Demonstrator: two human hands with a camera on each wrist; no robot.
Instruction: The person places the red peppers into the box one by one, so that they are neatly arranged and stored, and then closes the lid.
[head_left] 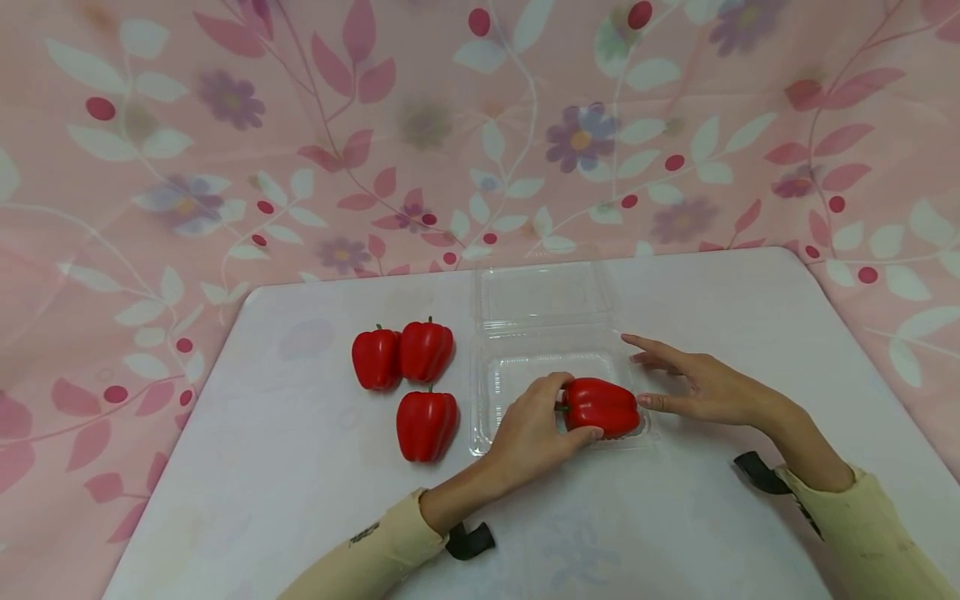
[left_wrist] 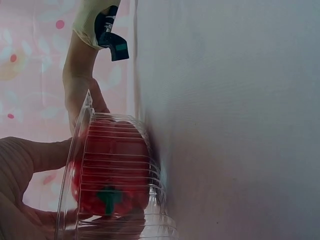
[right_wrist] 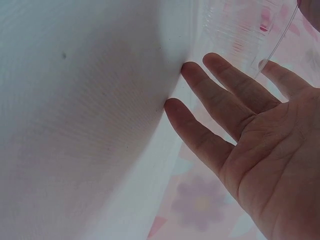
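Observation:
A red bell pepper [head_left: 602, 407] lies on its side in the right part of an open clear plastic clamshell box [head_left: 517, 367], its green stem facing left. My left hand [head_left: 532, 429] holds the pepper at its stem end, thumb along the near side and fingers on the far side. Seen through the box's ribbed wall in the left wrist view, the pepper [left_wrist: 115, 165] shows its stem. My right hand [head_left: 701, 387] is beside the box's right edge with its fingers extended and spread, the thumb tip right at the pepper's blunt end. The right wrist view shows its open palm [right_wrist: 280, 150].
Three more red bell peppers, one at back left [head_left: 377, 358], one beside it [head_left: 427, 350] and one nearer [head_left: 427, 425], stand left of the box. The box's clear lid [head_left: 543, 293] lies folded back toward the far edge of the white table [head_left: 300, 467]. Floral cloth [head_left: 450, 125] hangs behind.

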